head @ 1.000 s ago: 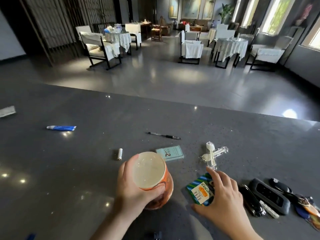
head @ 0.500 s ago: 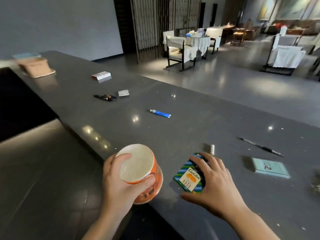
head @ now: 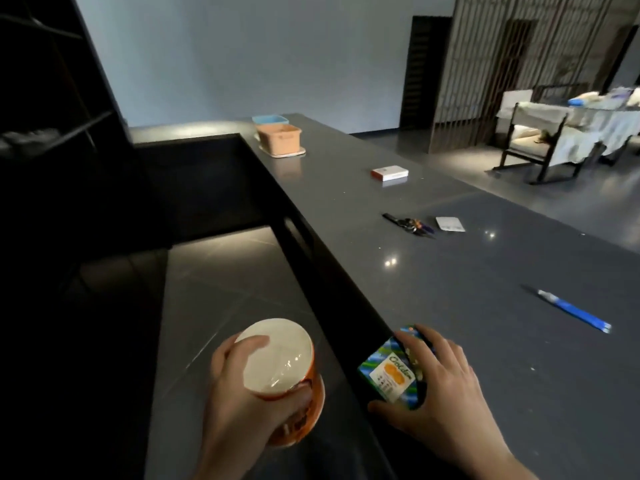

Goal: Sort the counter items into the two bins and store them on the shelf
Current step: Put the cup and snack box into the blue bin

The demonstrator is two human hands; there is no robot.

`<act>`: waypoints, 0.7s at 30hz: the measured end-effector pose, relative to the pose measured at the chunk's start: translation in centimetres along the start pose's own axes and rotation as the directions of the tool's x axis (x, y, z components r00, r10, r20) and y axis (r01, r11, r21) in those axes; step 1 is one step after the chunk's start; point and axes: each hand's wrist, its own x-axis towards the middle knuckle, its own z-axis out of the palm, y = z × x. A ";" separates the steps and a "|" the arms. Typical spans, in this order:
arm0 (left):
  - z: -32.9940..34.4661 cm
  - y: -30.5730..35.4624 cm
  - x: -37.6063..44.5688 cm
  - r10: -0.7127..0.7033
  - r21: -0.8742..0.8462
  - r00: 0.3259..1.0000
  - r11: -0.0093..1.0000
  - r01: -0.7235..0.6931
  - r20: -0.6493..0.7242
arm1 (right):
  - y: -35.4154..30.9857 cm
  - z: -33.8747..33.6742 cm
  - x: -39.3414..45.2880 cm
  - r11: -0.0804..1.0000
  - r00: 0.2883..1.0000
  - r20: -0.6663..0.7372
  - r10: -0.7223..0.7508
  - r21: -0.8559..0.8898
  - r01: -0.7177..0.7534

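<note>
Left hand [head: 239,393] wraps an orange cup [head: 282,379] with a sealed white lid, fingers [head: 252,342] curled over the rim, cup held off the near edge of the counter [head: 467,278], above the lower dark surface. Right hand [head: 440,386] grips a blue-green striped packet [head: 391,370] at the counter edge; label reads "Golden" over an orange picture, smaller print too blurred to read. Far end of counter: tan bin [head: 280,140], a blue bin [head: 268,118] just behind it. Between: a red-and-white box [head: 389,173], text unreadable; dark bunch, probably keys [head: 410,225]; white sachet [head: 450,224] just beside it; blue tube [head: 573,310] well apart to the right. Dark shelf [head: 62,98] at left.
</note>
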 end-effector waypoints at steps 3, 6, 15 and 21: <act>-1.2 -2.1 3.0 -0.039 0.030 0.996 0.999 0.041 -0.078 | -1.5 1.9 4.8 0.999 0.998 0.059 -0.025 -0.022 0.026; -2.0 -4.5 6.3 -0.042 0.071 0.990 0.996 0.052 -0.135 | -2.8 4.0 10.2 0.995 0.991 0.094 -0.097 0.016 0.095; -1.8 -8.0 23.3 -0.029 0.148 0.975 0.987 0.063 -0.219 | -5.7 7.7 29.3 0.973 0.969 0.097 -0.225 0.071 0.219; -1.7 -10.1 34.2 -0.032 0.143 0.951 0.986 0.080 -0.307 | -8.2 9.5 40.2 0.959 0.951 0.128 -0.283 0.063 0.277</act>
